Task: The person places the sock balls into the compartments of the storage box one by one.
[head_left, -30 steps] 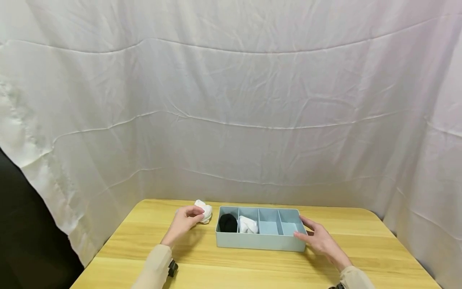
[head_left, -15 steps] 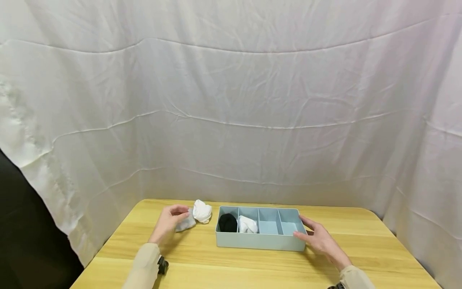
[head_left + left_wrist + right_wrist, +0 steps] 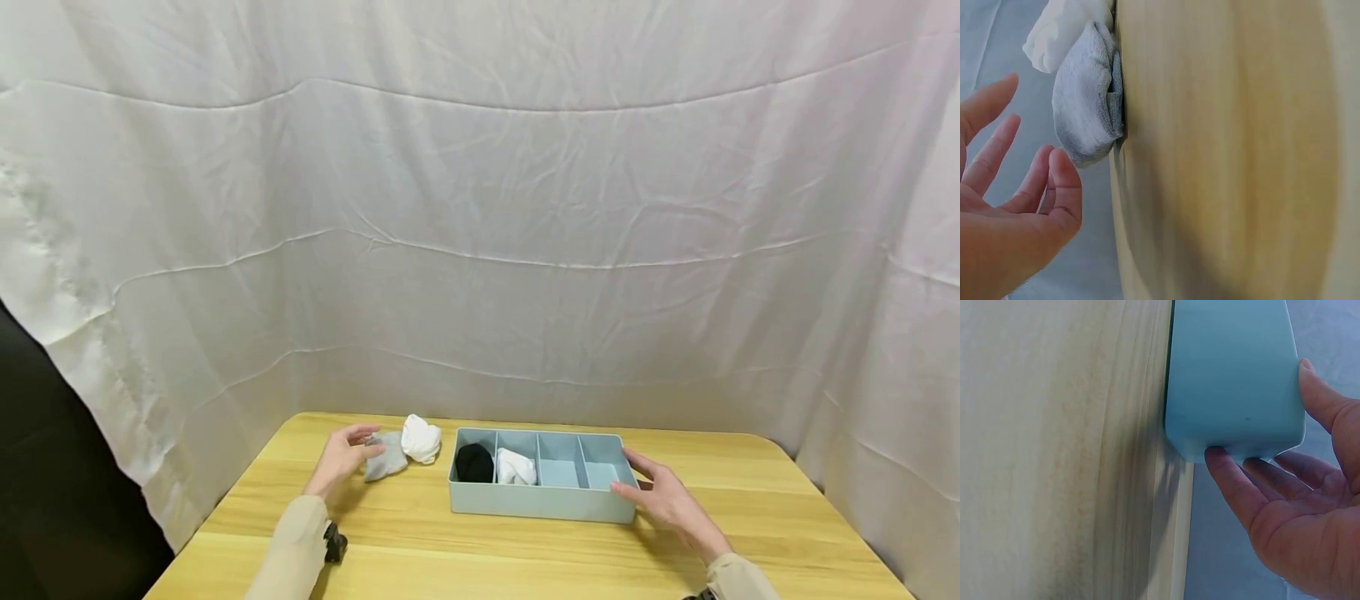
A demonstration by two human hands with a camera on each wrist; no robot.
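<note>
A light blue box [image 3: 540, 500] with four compartments stands on the wooden table [image 3: 465, 558]. Its leftmost compartment holds a black sock ball [image 3: 474, 463], and the one beside it a white sock ball [image 3: 516, 467]. The two right compartments hold nothing. My right hand [image 3: 637, 479] rests with straight fingers against the box's right end [image 3: 1232, 375]. Left of the box lie a grey sock [image 3: 386, 457] and a rolled white sock [image 3: 420, 439]. My left hand [image 3: 352, 446] hovers with spread fingers just beside the grey sock [image 3: 1088, 94], holding nothing.
A white cloth backdrop [image 3: 480, 250] hangs behind and around the table. The table's left edge [image 3: 217, 517] is close to my left forearm. Bare wood lies in front of the box and to its right.
My left hand drew back leftward from the white sock, uncovering the grey sock, and its fingers have spread off it. The right hand and the box stayed put.
</note>
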